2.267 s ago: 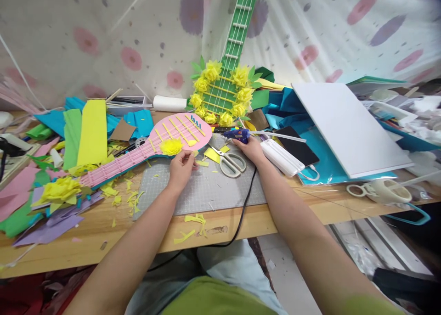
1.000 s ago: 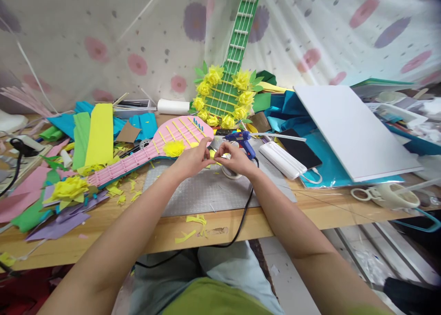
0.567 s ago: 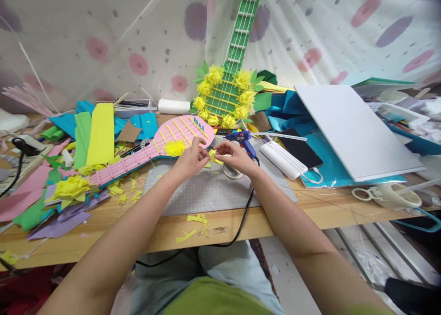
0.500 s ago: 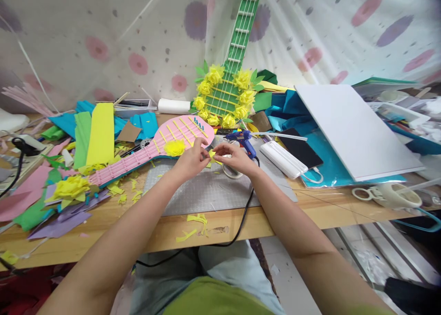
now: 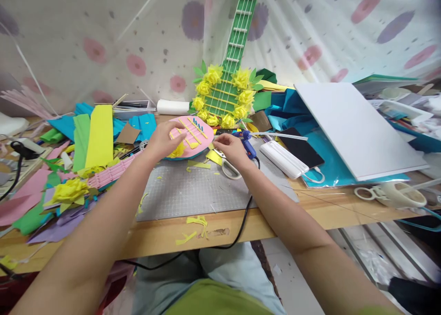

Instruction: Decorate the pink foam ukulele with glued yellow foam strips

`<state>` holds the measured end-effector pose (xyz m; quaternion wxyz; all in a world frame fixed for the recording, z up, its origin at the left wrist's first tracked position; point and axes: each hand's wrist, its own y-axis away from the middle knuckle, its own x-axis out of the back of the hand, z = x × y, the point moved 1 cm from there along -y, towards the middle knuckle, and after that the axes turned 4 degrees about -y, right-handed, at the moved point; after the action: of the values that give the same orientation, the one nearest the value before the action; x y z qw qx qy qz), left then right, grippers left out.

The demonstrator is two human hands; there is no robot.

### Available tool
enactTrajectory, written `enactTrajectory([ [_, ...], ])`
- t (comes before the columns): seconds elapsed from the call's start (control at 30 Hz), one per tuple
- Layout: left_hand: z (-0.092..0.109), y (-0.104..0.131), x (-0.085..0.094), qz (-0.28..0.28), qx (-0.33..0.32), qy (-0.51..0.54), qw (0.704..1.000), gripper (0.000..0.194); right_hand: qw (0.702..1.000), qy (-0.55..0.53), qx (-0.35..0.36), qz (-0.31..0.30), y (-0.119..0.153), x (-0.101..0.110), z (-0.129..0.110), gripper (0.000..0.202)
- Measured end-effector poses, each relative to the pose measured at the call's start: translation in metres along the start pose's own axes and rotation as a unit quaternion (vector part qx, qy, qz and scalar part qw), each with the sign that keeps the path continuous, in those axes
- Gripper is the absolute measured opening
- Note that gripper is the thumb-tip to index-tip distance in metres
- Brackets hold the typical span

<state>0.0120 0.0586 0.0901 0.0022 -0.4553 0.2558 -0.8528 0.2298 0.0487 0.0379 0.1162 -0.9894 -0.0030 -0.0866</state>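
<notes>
My left hand (image 5: pixel 165 140) is over the body of a pink paper guitar (image 5: pixel 198 143) with yellow strips and blue pegs, its fingers apart. Partly behind that hand, a yellow paper flower (image 5: pixel 177 150) sits on the guitar. At the guitar's right edge, my right hand (image 5: pixel 230 149) has thumb and fingertips drawn together; whatever is between them is too small to make out. Scissors (image 5: pixel 231 170) lie just below the right hand, with a yellow paper piece (image 5: pixel 214 157) beside them. A blue glue gun (image 5: pixel 248 146) rests behind the right hand.
A green paper guitar (image 5: pixel 223 92) with yellow flowers stands against the back curtain. Paper scraps and a yellow flower (image 5: pixel 69 191) crowd the left. A grey cutting mat (image 5: pixel 193 191), white power bank (image 5: pixel 284 160), black phone (image 5: pixel 303 150) and white board (image 5: pixel 358 126) are also here.
My hands have moved apart. The left went left, from the yellow scrap between the hands to over the pink guitar; the right stayed near the guitar's edge. The scissors and yellow piece show more.
</notes>
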Motion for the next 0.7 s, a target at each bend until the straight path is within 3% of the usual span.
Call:
enactTrajectory([
  [0.1, -0.005, 0.000, -0.011, -0.110, -0.088, -0.020, 0.990, 0.033, 1.000, 0.004, -0.003, 0.029, -0.018, -0.016, -0.005, 0.012],
  [0.2, -0.009, 0.003, -0.021, -0.147, -0.095, -0.020, 0.984, 0.028, 0.995, 0.001, -0.022, 0.092, -0.035, -0.030, -0.002, 0.010],
  [0.3, -0.013, 0.005, -0.023, -0.144, -0.074, -0.041, 0.986, 0.021, 0.993, -0.004, -0.035, 0.115, -0.042, -0.043, 0.003, 0.010],
  [0.47, -0.016, 0.009, -0.014, -0.106, -0.034, -0.081, 0.990, 0.015, 0.992, 0.064, -0.050, 0.091, -0.026, -0.064, 0.005, 0.011],
  [0.7, -0.021, 0.015, -0.001, -0.086, 0.012, -0.083, 0.993, 0.016, 0.965, 0.234, 0.038, 0.111, -0.009, -0.082, -0.005, 0.007],
])
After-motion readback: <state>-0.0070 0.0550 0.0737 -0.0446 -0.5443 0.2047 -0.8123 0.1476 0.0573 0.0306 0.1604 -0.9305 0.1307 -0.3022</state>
